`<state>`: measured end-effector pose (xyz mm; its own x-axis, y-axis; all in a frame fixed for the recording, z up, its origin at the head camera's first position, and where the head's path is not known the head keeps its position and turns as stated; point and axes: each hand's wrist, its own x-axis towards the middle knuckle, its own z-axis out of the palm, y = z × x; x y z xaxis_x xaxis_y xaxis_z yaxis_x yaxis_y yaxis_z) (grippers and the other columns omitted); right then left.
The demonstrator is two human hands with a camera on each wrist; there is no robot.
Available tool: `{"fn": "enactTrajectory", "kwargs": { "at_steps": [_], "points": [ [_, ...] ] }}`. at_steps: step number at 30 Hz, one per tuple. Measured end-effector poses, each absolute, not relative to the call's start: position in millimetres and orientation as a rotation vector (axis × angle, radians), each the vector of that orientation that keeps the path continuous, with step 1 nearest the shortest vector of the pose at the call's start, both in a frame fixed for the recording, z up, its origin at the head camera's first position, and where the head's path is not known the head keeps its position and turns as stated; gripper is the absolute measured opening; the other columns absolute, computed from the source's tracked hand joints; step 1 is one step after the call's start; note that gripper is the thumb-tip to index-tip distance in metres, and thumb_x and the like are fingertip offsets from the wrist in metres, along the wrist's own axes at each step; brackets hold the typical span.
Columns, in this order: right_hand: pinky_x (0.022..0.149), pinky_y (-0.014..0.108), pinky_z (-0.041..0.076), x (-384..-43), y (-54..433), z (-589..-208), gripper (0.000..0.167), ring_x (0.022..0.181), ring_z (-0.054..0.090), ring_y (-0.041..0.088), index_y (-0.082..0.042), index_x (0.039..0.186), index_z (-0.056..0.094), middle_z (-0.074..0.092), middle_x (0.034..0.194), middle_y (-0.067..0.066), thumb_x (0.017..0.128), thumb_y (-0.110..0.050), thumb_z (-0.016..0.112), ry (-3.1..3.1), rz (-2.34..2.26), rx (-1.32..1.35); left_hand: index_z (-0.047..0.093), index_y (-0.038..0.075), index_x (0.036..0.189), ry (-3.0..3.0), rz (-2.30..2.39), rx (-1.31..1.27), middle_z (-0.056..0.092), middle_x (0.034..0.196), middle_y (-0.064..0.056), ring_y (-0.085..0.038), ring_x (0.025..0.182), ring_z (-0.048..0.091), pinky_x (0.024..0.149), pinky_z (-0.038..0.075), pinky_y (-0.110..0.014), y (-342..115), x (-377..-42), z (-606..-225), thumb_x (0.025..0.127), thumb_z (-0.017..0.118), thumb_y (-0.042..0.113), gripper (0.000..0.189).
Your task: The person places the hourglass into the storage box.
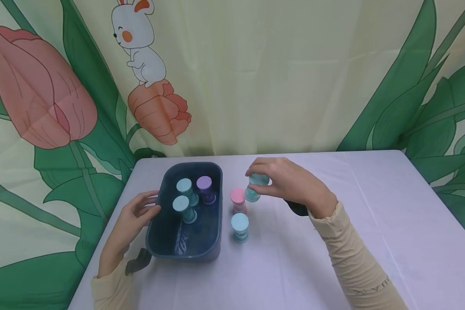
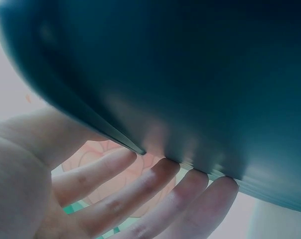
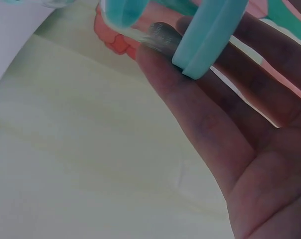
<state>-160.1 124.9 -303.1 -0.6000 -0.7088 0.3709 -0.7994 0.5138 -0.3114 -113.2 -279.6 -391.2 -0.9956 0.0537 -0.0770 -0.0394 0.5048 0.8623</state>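
Above a white-clothed table (image 1: pixel 294 267), a person's right hand (image 1: pixel 290 178) pinches a teal, hourglass-shaped plastic container (image 1: pixel 252 194); the left hand (image 1: pixel 133 219), fingers extended, unclenched, touches a dark-blue rectangular plastic bin (image 1: pixel 201 234).

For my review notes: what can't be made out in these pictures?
Head view: held teal piece, waist partly hidden by right grip.
Left wrist view: bin contents, hidden by its wall.
Right wrist view: teal piece's rest, cut off by top edge.
Head view: right sleeve marks, too small.
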Motion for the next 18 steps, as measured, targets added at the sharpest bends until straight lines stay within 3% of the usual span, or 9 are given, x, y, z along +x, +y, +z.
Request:
{"fn": "enactTrajectory", "kwargs": {
  "at_steps": [18],
  "points": [
    [0.076, 0.026, 0.055, -162.1, 105.5, -286.8, 0.022, 0.086, 0.067, 0.01, -0.007, 0.106, 0.073, 0.07, 0.102, 0.0, 0.086, -0.017, 0.078, -2.404, 0.69, 1.338, 0.044, 0.018, 0.147, 2.637, 1.507, 0.016, 0.052, 0.144, -0.015, -0.037, 0.128, 0.054, 0.089, 0.05, -0.039, -281.6, -115.7, -396.7, 0.098, 0.062, 0.04, 0.057]
  ]
}}
